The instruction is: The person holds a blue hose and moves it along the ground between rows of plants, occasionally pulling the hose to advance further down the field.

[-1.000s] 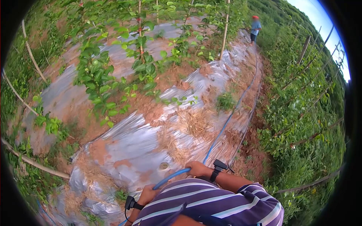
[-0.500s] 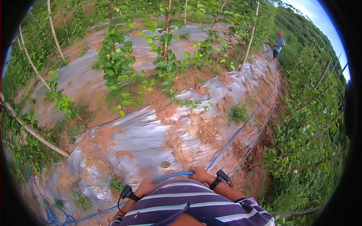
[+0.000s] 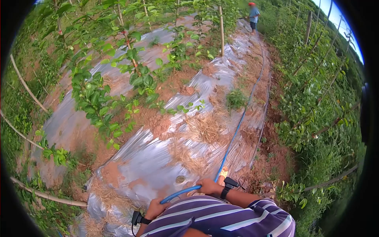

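A blue hose [image 3: 233, 139] runs from the far end of the path down to my body. My right hand [image 3: 209, 186] is wrapped around it in front of my waist. The hose bows across my striped shirt to my left hand [image 3: 156, 207], whose fingers are closed on it too, lower and to the left. Each wrist carries a black strap with a small device. Just beyond my right hand, part of a foot in yellow footwear [image 3: 223, 172] shows.
Silvery plastic sheeting [image 3: 154, 162] with straw and soil covers the ground. Leafy plants on stakes [image 3: 221, 31] stand to the left, and dense greenery [image 3: 316, 114] borders the path at right. A person in a red cap [image 3: 254, 16] stands far up the path near the hose.
My view has turned to the right, so the plants and the distant person appear further left. Yellow footwear has come into view by my right hand. Both hands keep hold of the hose.
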Demonstrator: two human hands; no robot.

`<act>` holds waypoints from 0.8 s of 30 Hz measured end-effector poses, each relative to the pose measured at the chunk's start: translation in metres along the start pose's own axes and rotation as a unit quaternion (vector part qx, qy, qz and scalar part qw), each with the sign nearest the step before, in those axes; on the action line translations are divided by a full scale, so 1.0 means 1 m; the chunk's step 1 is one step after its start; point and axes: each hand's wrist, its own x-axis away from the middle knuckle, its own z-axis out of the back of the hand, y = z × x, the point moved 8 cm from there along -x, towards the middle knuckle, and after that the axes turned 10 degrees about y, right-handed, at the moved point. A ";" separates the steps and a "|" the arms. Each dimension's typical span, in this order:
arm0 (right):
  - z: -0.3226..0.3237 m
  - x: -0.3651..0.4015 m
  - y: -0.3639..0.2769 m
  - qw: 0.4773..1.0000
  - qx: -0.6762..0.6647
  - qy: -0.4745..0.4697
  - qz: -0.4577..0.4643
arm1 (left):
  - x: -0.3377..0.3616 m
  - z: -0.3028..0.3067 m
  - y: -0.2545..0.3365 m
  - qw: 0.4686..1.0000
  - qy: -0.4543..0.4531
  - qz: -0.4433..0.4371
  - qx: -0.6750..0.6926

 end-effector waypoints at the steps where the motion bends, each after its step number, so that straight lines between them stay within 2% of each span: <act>1: -0.008 -0.002 0.004 0.999 0.017 -0.026 -0.008 | -0.001 0.008 0.003 0.999 0.020 0.013 -0.035; 2: -0.015 -0.004 0.006 0.998 0.036 -0.054 -0.015 | -0.003 0.015 0.003 0.997 0.042 0.025 -0.067; 6: -0.010 -0.006 -0.007 0.996 0.074 -0.052 -0.015 | -0.002 0.008 -0.017 0.991 0.001 0.055 -0.124; 8: -0.012 -0.010 0.000 0.996 0.064 -0.055 -0.023 | 0.010 -0.018 -0.045 0.992 -0.107 0.027 -0.063; 9: -0.010 -0.009 0.001 0.996 0.066 -0.054 -0.023 | 0.009 -0.025 -0.061 0.993 -0.116 -0.001 -0.035; 12: -0.011 -0.004 -0.003 0.989 0.115 -0.090 -0.005 | -0.003 -0.032 -0.098 0.991 -0.087 -0.096 0.015; 17: 0.003 0.004 -0.026 0.992 0.074 -0.097 -0.027 | -0.005 -0.026 -0.120 0.989 -0.059 -0.128 0.035; 18: 0.003 0.002 -0.027 0.992 0.076 -0.098 -0.025 | -0.003 -0.024 -0.110 0.990 -0.055 -0.128 0.036; 20: 0.001 0.000 -0.024 0.994 0.036 -0.093 -0.049 | 0.001 -0.014 -0.086 0.999 -0.031 0.004 -0.023; 24: -0.014 -0.016 -0.005 0.992 0.060 -0.107 -0.033 | 0.010 -0.004 -0.033 0.997 -0.009 0.044 -0.067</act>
